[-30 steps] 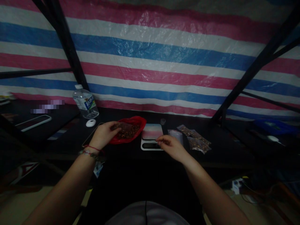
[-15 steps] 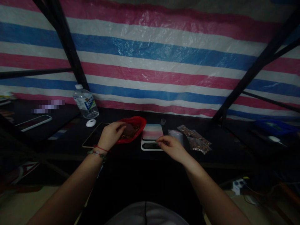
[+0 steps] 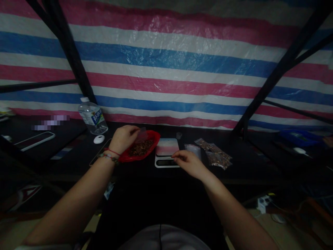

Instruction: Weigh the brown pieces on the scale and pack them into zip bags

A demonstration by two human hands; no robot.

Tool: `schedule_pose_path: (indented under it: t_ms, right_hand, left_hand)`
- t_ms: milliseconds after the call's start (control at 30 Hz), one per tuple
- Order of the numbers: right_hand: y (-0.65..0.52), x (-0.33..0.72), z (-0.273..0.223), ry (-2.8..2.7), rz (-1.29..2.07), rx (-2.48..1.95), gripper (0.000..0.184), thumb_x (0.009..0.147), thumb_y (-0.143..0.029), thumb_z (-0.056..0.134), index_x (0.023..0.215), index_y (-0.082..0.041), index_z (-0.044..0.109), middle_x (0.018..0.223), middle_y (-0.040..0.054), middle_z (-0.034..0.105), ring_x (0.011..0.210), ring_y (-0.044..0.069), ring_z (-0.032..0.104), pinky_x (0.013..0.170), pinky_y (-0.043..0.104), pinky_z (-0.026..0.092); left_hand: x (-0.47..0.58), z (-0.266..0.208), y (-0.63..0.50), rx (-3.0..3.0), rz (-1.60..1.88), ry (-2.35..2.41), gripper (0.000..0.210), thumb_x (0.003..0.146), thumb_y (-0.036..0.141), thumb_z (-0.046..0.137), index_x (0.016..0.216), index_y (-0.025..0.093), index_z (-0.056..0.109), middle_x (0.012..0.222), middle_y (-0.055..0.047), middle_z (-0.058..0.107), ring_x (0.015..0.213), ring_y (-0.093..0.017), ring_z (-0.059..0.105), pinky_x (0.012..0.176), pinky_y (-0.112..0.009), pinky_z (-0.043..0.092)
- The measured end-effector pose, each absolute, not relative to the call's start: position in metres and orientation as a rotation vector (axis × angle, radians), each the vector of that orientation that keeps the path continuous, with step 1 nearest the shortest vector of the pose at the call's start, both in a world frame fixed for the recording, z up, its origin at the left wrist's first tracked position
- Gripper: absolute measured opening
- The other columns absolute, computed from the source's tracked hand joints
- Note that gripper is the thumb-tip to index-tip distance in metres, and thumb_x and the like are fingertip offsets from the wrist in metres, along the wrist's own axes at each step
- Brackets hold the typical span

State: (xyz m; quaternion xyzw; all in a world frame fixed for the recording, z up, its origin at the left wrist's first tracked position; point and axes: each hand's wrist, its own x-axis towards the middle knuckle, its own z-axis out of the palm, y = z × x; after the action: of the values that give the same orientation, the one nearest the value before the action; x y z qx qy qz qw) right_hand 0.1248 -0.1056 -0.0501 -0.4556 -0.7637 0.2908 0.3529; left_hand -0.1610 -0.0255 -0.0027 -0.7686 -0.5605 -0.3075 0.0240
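Note:
My left hand (image 3: 125, 139) is pinched on a small clear plastic bag (image 3: 142, 134), held above the far side of a red plastic bag (image 3: 153, 137). Loose brown bits (image 3: 142, 147), too small to name, fill the red bag. A white digital scale (image 3: 167, 147) stands just to its right, with a dark display at the front. Over the scale's front right corner, my right hand (image 3: 187, 161) has thumb and fingers drawn together; whatever is between them, if anything, does not show. Behind that hand lies a stack of clear bags (image 3: 192, 150).
Filled clear bags (image 3: 218, 158) lie to the right, and a small clear cup (image 3: 179, 135) stands behind the scale. At left are a water bottle (image 3: 93, 116), a white rounded object (image 3: 99, 139), a dark tablet-like slab (image 3: 102, 152) and a phone (image 3: 35, 140). Black posts flank the striped sheet (image 3: 166, 83).
My left hand has lifted slightly up and back with the clear bag, which was down among the brown bits. More of those bits show. My right hand stays at the scale.

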Motion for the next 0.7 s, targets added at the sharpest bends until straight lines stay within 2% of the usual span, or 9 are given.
schedule_pose_path:
  t_ms: [67, 133, 233, 300, 333, 433, 533, 700]
  right_hand:
    - [-0.105, 0.125, -0.051, -1.955, 0.753, -1.187, 0.016, 0.080, -0.023, 0.054, 0.087, -0.019, 0.068, 0.083, 0.0036, 0.067, 0.072, 0.015, 0.059, 0.066, 0.026, 0.045]
    - [-0.104, 0.124, -0.055, -1.899, 0.776, -1.197, 0.022, 0.079, -0.025, 0.057, 0.098, -0.018, 0.065, 0.090, 0.0048, 0.066, 0.068, 0.013, 0.057, 0.063, 0.026, 0.045]
    - [-0.101, 0.121, -0.063, -1.764, 0.875, -1.195, 0.053, 0.074, -0.030, 0.063, 0.124, -0.020, 0.049, 0.111, 0.0079, 0.061, 0.059, 0.008, 0.053, 0.058, 0.024, 0.044]
    - [-0.098, 0.118, -0.067, -1.664, 0.967, -1.178, 0.068, 0.071, -0.033, 0.067, 0.132, -0.023, 0.039, 0.120, 0.0096, 0.056, 0.057, 0.006, 0.052, 0.055, 0.023, 0.044]
    - [-0.097, 0.117, -0.068, -1.612, 1.024, -1.163, 0.068, 0.071, -0.034, 0.067, 0.132, -0.023, 0.039, 0.120, 0.0096, 0.056, 0.057, 0.006, 0.053, 0.054, 0.022, 0.043]
    - [-0.093, 0.118, -0.068, -1.496, 1.174, -1.139, 0.047, 0.071, -0.040, 0.065, 0.111, -0.018, 0.055, 0.094, 0.0053, 0.064, 0.055, 0.008, 0.053, 0.048, 0.020, 0.039]
    - [-0.092, 0.122, -0.064, -1.449, 1.188, -1.165, 0.029, 0.070, -0.042, 0.066, 0.080, -0.016, 0.060, 0.064, -0.0011, 0.058, 0.049, 0.008, 0.047, 0.045, 0.020, 0.037]
    - [-0.090, 0.131, -0.061, -1.468, 1.139, -1.178, 0.029, 0.069, -0.044, 0.066, 0.073, -0.016, 0.061, 0.058, -0.0030, 0.053, 0.048, 0.007, 0.043, 0.045, 0.020, 0.033]
  left_hand:
    - [-0.158, -0.002, -0.034, -2.281, -1.123, -1.722, 0.033, 0.082, 0.037, 0.047, 0.096, 0.018, 0.070, 0.099, -0.007, 0.070, 0.090, -0.023, 0.062, 0.085, -0.032, 0.046]
    - [-0.151, -0.003, -0.044, -2.241, -1.309, -1.733, 0.032, 0.081, 0.039, 0.049, 0.095, 0.018, 0.069, 0.095, -0.007, 0.069, 0.086, -0.022, 0.062, 0.081, -0.031, 0.047]
    - [-0.131, -0.008, -0.059, -2.324, -1.628, -1.807, 0.030, 0.079, 0.041, 0.053, 0.091, 0.017, 0.065, 0.083, -0.004, 0.068, 0.073, -0.018, 0.062, 0.069, -0.028, 0.049]
    - [-0.115, -0.016, -0.068, -2.487, -1.849, -1.861, 0.028, 0.079, 0.041, 0.053, 0.088, 0.016, 0.061, 0.071, -0.002, 0.064, 0.061, -0.015, 0.059, 0.059, -0.026, 0.048]
    - [-0.107, -0.021, -0.072, -2.610, -1.942, -1.851, 0.027, 0.079, 0.042, 0.054, 0.086, 0.017, 0.058, 0.068, -0.001, 0.062, 0.057, -0.013, 0.057, 0.056, -0.025, 0.048]
    - [-0.089, -0.034, -0.082, -2.830, -2.166, -1.831, 0.026, 0.076, 0.042, 0.058, 0.082, 0.017, 0.054, 0.071, -0.001, 0.060, 0.060, -0.013, 0.058, 0.054, -0.024, 0.049]
    - [-0.082, -0.044, -0.091, -2.912, -2.244, -1.924, 0.026, 0.073, 0.040, 0.062, 0.081, 0.017, 0.053, 0.068, 0.000, 0.059, 0.061, -0.013, 0.058, 0.052, -0.022, 0.047]
    - [-0.082, -0.057, -0.098, -3.149, -1.835, -2.102, 0.025, 0.073, 0.040, 0.063, 0.074, 0.015, 0.058, 0.056, 0.001, 0.058, 0.049, -0.010, 0.052, 0.044, -0.019, 0.038]
